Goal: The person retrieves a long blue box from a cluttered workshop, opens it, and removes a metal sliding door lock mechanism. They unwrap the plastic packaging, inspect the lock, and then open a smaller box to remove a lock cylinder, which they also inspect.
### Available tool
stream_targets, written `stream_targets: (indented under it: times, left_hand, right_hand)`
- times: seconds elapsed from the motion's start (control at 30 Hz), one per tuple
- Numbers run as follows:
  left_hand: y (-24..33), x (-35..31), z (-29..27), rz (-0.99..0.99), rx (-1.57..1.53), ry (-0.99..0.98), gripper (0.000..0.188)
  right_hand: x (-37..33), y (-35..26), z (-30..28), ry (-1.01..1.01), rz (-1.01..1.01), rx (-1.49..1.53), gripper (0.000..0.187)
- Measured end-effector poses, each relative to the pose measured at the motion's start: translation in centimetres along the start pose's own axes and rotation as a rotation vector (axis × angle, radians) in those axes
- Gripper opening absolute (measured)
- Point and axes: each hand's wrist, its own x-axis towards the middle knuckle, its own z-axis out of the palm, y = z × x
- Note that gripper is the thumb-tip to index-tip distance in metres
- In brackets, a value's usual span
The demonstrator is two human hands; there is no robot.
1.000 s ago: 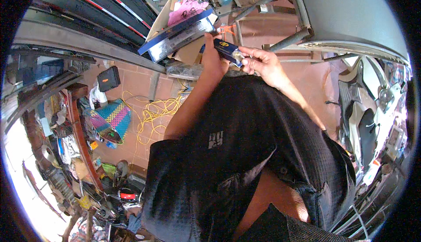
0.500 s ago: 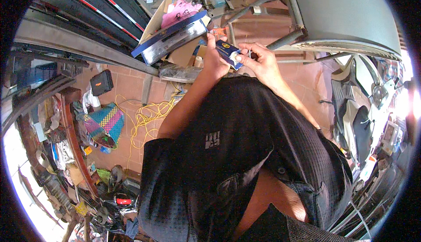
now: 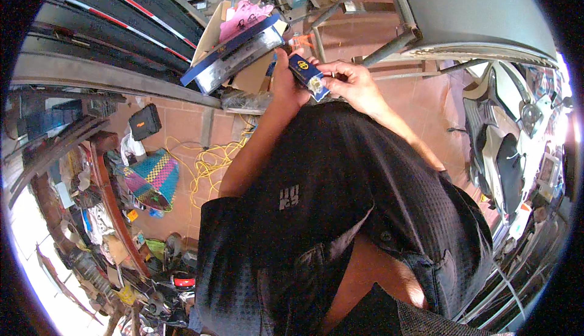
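A small dark-blue cardboard box (image 3: 302, 68) with a yellow emblem is held in front of my body. My left hand (image 3: 288, 85) is closed around its left side, thumb pointing up. At the box's lower right end, which looks opened and shows something pale, the thumb and fingertips of my right hand (image 3: 358, 85) pinch the edge. What lies inside the small box is too small to make out. Just left of my hands, a larger open blue-and-white carton (image 3: 240, 56) holds a pink bag (image 3: 244, 18).
Dark metal panels (image 3: 121, 16) with red-and-white strips stand at the upper left. A large grey curved panel on a metal frame (image 3: 480, 13) is at the upper right. Yellow cord (image 3: 213, 167), a woven basket (image 3: 159, 181) and a black case (image 3: 145, 122) lie at left.
The small box has tilted more steeply, its opened end now lower. My right hand has shifted slightly left and down against it. The left hand keeps its hold.
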Motion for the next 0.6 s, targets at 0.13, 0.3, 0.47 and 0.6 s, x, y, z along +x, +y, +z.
stream_targets:
  times: [0.13, 0.3, 0.47, 0.6]
  left_hand:
    - [0.6, -0.3, 0.9, 0.048, -0.067, 0.015, 0.059]
    - [1.6, -4.2, 4.6, 0.545, 0.421, -0.078, 0.038]
    - [1.5, -5.6, 6.5, 1.096, 1.084, -0.351, 0.024]
    - [1.9, -5.0, 5.9, 1.036, 0.699, -0.214, 0.028]
  right_hand:
    - [0.2, 0.2, -0.1, -0.046, 0.382, 0.211, 0.025]
    - [0.4, 1.6, -0.5, -0.06, 0.538, 0.926, 0.037]
    - [0.5, 3.6, -0.1, -0.073, 0.531, 1.24, 0.035]
    - [0.9, 3.9, 0.2, -0.028, 0.658, 0.911, 0.032]
